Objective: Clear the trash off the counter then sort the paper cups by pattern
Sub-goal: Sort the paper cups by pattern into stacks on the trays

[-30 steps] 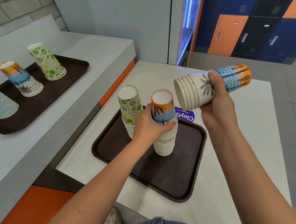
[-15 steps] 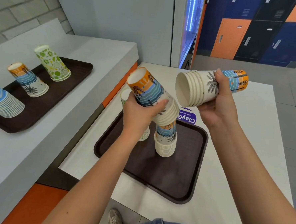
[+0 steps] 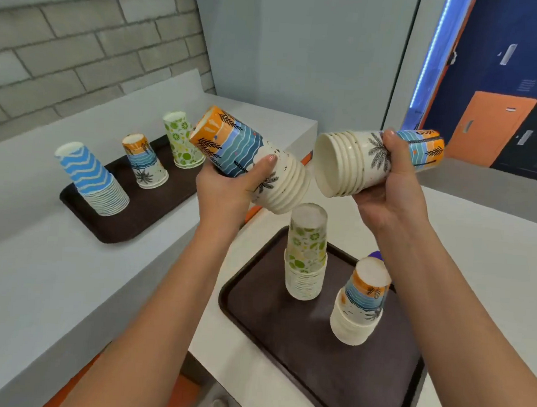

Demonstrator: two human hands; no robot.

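My left hand point(image 3: 227, 188) grips a tilted stack of palm-beach cups point(image 3: 245, 154), rims pointing right. My right hand point(image 3: 393, 192) holds a second palm-beach stack point(image 3: 351, 162) sideways, its open mouth facing left, a small gap from the other stack's rims. Below them, the near brown tray point(image 3: 360, 382) carries an upside-down green citrus stack point(image 3: 305, 256) and an upside-down palm-beach stack point(image 3: 360, 306). The far brown tray point(image 3: 124, 229) on the left counter holds a blue zigzag stack point(image 3: 89, 179), a palm-beach stack point(image 3: 144, 161) and a green citrus stack point(image 3: 181, 143).
The near tray lies on a white table point(image 3: 493, 255) with a purple sticker point(image 3: 375, 255) behind the tray. A grey counter point(image 3: 45, 284) runs along the left under a brick wall. Orange and blue lockers point(image 3: 491, 132) stand at the back right.
My left hand lifted several palm-beach cups off the tray stack and raised them level with the stack in my right hand. The view swung left.
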